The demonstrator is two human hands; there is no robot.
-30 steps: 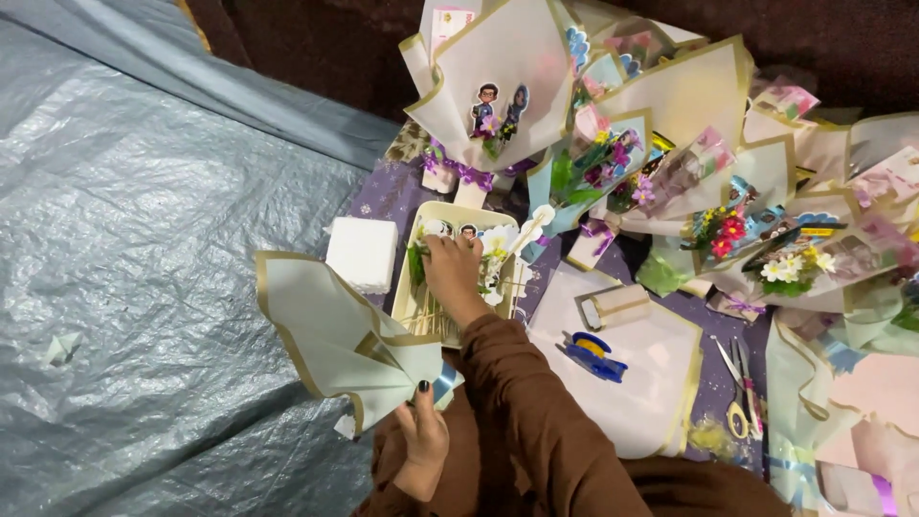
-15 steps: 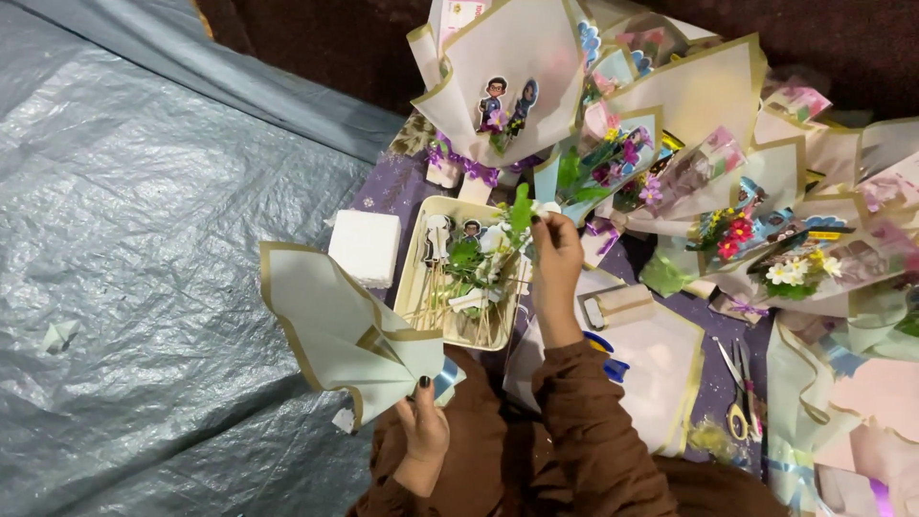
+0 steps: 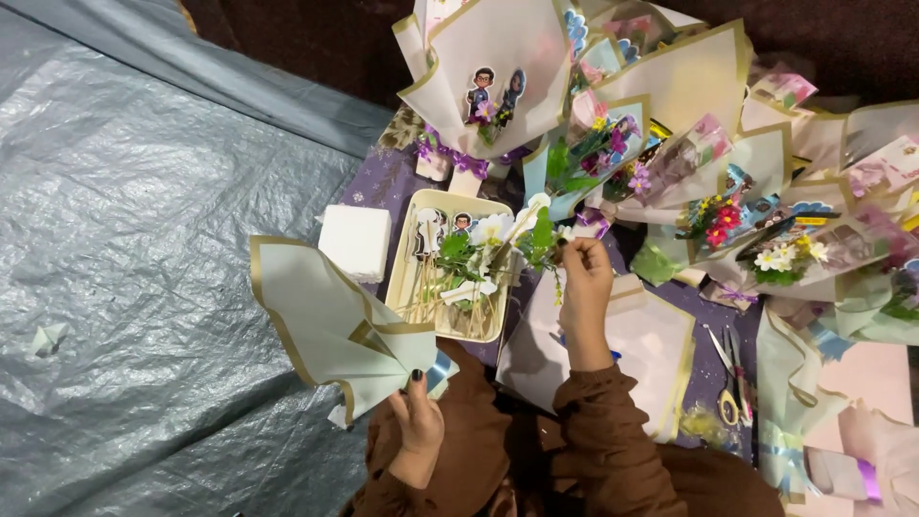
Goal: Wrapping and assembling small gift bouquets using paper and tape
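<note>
Head view: left hand (image 3: 418, 431) fingers clamp a folded pale-green gold-edged paper wrap (image 3: 330, 321) open-side up, while right hand (image 3: 584, 287) fingers pinch a green-leaved flower sprig (image 3: 538, 235) above the cream rectangular tray (image 3: 410, 257).

The tarp (image 3: 134, 249) on the left is grey-blue. The wrapper (image 3: 325, 321) is pale cream with a gold edge, the foam block (image 3: 355, 241) white, the tray (image 3: 450, 206) cream. The cloth (image 3: 388, 182) is purple with pale snowflakes. The sleeves (image 3: 603, 431) are brown, the scissors (image 3: 729, 393) yellow-handled.
</note>
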